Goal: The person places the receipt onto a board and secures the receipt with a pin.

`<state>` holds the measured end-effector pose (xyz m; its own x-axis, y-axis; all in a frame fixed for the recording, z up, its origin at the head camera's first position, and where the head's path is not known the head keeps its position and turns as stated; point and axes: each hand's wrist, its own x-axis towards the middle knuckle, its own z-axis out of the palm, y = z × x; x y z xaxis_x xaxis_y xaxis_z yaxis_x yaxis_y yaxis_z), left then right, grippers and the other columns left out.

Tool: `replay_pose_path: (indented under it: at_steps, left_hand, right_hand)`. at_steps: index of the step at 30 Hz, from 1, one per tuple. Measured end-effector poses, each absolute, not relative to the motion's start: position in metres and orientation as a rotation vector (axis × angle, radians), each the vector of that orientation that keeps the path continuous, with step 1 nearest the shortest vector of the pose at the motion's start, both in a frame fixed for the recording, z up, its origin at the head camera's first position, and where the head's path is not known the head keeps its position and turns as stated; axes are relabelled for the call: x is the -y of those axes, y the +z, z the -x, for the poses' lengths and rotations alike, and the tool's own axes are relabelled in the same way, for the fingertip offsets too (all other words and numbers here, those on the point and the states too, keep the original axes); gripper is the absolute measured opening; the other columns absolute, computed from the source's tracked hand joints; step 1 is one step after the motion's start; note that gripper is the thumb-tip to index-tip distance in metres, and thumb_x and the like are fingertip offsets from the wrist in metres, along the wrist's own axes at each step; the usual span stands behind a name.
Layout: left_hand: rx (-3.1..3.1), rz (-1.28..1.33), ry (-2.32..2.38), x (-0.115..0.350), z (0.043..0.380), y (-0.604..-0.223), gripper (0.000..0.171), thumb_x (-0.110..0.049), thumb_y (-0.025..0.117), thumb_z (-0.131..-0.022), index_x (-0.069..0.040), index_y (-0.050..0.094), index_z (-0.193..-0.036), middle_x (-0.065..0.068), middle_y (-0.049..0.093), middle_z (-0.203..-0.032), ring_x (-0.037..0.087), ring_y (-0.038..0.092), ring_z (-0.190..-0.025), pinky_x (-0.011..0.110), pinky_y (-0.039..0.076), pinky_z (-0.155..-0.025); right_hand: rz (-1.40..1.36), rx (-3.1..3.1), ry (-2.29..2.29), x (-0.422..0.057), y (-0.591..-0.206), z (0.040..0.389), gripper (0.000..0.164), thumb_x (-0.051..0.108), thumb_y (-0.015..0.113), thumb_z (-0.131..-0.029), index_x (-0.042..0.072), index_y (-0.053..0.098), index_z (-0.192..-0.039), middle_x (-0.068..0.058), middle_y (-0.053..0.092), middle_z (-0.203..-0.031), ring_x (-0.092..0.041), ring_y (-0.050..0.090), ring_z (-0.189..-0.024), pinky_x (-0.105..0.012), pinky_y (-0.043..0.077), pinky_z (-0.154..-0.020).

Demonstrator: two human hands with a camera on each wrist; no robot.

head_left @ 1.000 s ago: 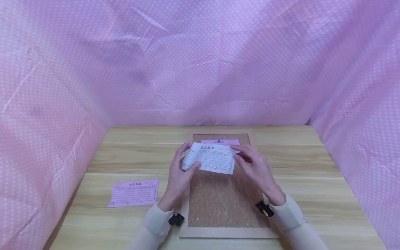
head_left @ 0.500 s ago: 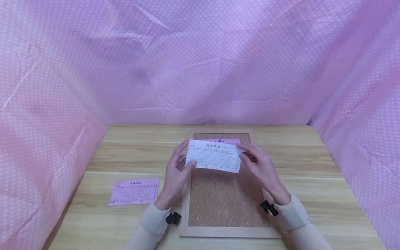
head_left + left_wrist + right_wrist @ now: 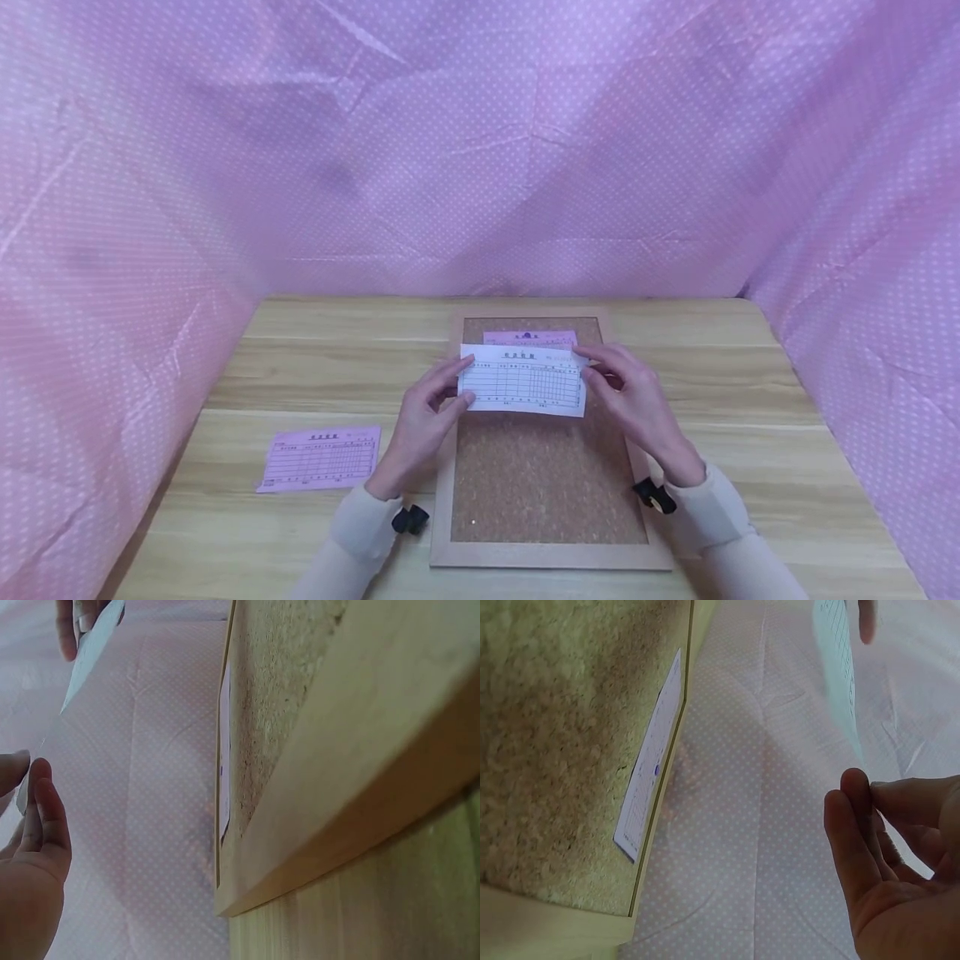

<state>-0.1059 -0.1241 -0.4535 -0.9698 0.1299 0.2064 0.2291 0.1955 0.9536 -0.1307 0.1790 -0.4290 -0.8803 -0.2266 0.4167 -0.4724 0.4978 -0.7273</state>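
A white printed receipt form [image 3: 521, 383] is held up above the corkboard [image 3: 547, 483] between both hands. The left hand [image 3: 427, 412] pinches its left edge between thumb and fingers; the left wrist view shows this sheet [image 3: 90, 656] nearly edge-on, apart from the board. At the right edge, the right hand [image 3: 633, 404] pinches the paper with thumb and fingertips. Behind it, a pink receipt form [image 3: 495, 337] is fixed near the top of the corkboard by a purple pushpin [image 3: 527, 335]. Its lower part is hidden in the head view. In the right wrist view this pinned form [image 3: 649, 765] lies flat on the cork.
A second pink receipt form [image 3: 322, 458] lies on the wooden table [image 3: 750, 467], left of the board. The board has a raised wooden frame [image 3: 551, 556]. A small white dot [image 3: 473, 522] shows on the lower cork. Pink dotted cloth [image 3: 480, 167] encloses the back and sides.
The white form, first bent at its left end, has straightened out flat. It has shifted slightly right, and the left fingers have moved to its left edge. The right hand has also moved a little right.
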Motion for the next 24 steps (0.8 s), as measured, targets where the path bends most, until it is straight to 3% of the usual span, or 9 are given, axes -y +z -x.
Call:
replay_pose_path:
  at_steps: [5,24]
  left_hand:
    - [2.384,0.344,-1.893,0.124,0.108,-0.455,0.045,0.002,0.07,-0.095,-0.006,0.065,-0.139,0.013,0.056,-0.145,0.025,0.064,-0.108,0.028,0.057,-0.093]
    - [2.524,0.298,-1.801,0.121,0.111,-0.458,0.044,-0.006,0.075,-0.094,-0.009,0.067,-0.138,0.008,0.059,-0.143,0.024,0.066,-0.111,0.041,0.056,-0.099]
  right_hand:
    - [-0.602,2.501,1.347,-0.183,-0.43,0.134,0.035,-0.012,0.068,-0.092,0.001,0.072,-0.124,-0.014,0.069,-0.118,-0.026,0.073,-0.095,-0.016,0.057,-0.078]
    - [-0.588,2.579,1.308,-0.191,-0.432,0.142,0.024,-0.008,0.067,-0.094,0.0,0.075,-0.115,-0.013,0.07,-0.117,-0.027,0.071,-0.099,-0.017,0.056,-0.083]
